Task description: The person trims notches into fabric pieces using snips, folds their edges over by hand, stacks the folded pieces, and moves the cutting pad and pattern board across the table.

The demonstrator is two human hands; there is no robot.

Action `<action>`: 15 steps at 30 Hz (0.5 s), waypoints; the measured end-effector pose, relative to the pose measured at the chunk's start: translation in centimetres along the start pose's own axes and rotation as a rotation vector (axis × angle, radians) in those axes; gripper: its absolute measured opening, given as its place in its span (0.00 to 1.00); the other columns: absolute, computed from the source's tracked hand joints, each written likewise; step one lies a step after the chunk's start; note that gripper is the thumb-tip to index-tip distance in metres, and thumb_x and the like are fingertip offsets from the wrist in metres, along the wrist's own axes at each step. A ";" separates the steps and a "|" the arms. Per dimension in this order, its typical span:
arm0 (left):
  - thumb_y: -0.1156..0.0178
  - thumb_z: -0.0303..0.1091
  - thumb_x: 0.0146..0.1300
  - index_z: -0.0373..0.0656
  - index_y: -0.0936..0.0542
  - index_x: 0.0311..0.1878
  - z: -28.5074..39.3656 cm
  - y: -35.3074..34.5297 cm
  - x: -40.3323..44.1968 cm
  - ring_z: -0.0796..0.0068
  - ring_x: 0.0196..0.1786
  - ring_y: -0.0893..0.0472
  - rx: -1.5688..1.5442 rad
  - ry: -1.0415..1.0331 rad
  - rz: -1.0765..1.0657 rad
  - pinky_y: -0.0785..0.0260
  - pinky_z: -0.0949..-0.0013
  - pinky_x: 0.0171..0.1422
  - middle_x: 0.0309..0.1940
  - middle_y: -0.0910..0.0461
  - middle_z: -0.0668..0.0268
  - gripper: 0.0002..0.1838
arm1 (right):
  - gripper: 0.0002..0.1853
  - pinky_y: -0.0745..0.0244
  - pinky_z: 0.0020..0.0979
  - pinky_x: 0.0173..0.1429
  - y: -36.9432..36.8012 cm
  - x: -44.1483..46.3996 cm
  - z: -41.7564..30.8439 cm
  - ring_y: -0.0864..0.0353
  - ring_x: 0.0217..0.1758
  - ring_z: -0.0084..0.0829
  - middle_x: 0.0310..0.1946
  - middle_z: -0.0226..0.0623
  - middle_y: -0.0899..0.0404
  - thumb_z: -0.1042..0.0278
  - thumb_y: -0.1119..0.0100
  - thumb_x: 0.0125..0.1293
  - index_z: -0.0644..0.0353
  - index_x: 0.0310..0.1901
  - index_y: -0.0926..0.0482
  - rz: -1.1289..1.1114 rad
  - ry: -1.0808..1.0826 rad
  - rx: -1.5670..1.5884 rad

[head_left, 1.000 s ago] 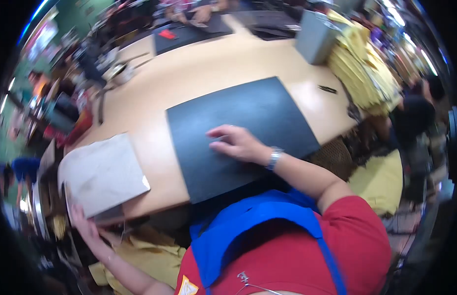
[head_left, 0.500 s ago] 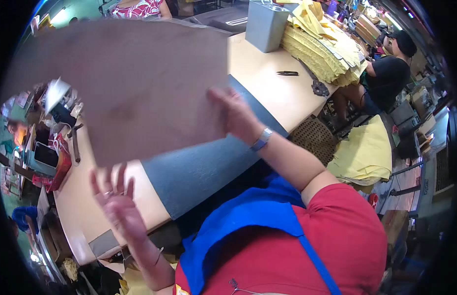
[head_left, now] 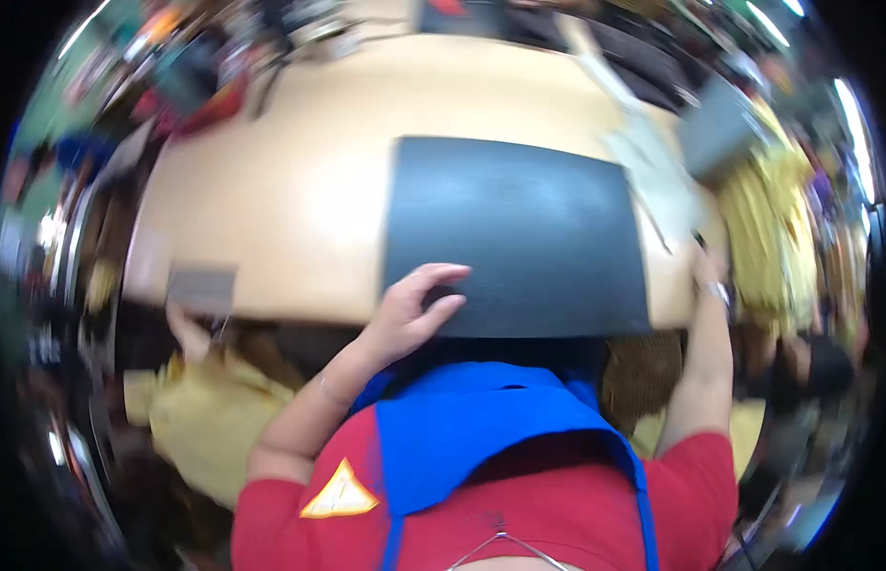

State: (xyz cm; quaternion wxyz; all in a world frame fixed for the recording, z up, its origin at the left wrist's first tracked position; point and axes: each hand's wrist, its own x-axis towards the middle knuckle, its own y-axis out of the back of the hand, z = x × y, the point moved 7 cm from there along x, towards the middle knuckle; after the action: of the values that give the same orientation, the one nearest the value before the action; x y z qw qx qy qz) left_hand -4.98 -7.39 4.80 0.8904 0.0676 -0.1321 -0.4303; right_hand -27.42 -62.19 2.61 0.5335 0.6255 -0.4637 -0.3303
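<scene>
My left hand [head_left: 412, 312] is raised at the near edge of the dark mat [head_left: 519, 238], thumb and fingers apart, with nothing between them. At the table's right side my right hand [head_left: 709, 268] is by a small dark tool [head_left: 699, 239]; its fingers are blurred and their grip is unclear. A pale grey-green sheet [head_left: 657, 171] lies just beyond that hand, between the mat and a grey metal container [head_left: 719, 128].
Stacked yellow sheets [head_left: 766, 228] stand at the right. A small grey piece [head_left: 202, 287] lies at the table's near left edge, with yellow material [head_left: 214, 419] below it. Red and dark items [head_left: 200, 95] sit at the back left. Another dark mat [head_left: 462, 17] is at the far side.
The large sheet that hung before me, brownish on its visible side, no longer hangs there; a pale sheet is at the right. My right hand has moved right, my left hand towards the dark mat.
</scene>
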 end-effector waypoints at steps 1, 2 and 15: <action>0.41 0.29 0.69 0.37 0.24 0.59 0.0 0.4 -0.8 0.70 0.59 0.23 0.028 -0.041 0.021 0.33 0.66 0.67 0.55 0.22 0.59 0.17 | 0.27 0.26 0.52 0.58 -2.3 3.3 2.6 0.20 0.52 0.57 0.47 0.57 0.18 0.43 0.45 0.67 0.62 0.50 0.16 0.041 0.140 -0.373; 0.41 0.30 0.69 0.38 0.23 0.58 0.1 0.7 -1.6 0.68 0.60 0.23 -0.023 0.002 0.029 0.33 0.66 0.67 0.55 0.22 0.59 0.16 | 0.25 0.27 0.53 0.58 -2.0 3.1 2.9 0.22 0.53 0.57 0.46 0.58 0.19 0.46 0.47 0.68 0.64 0.48 0.17 0.120 0.247 -0.357; 0.36 0.29 0.65 0.40 0.18 0.49 -0.9 11.1 -12.8 0.74 0.44 0.17 0.021 0.016 0.610 0.25 0.70 0.51 0.42 0.16 0.64 0.10 | 0.17 0.30 0.31 0.61 1.2 -11.9 -23.0 0.25 0.56 0.33 0.54 0.44 0.25 0.63 0.51 0.78 0.67 0.60 0.31 -0.120 0.864 0.749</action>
State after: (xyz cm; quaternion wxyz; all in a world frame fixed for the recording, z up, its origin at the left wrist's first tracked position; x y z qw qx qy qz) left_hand -4.05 9.54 4.24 0.9788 0.0372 -0.1438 -0.1413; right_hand -10.97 -42.83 7.68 0.3969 0.8753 -0.2526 0.1121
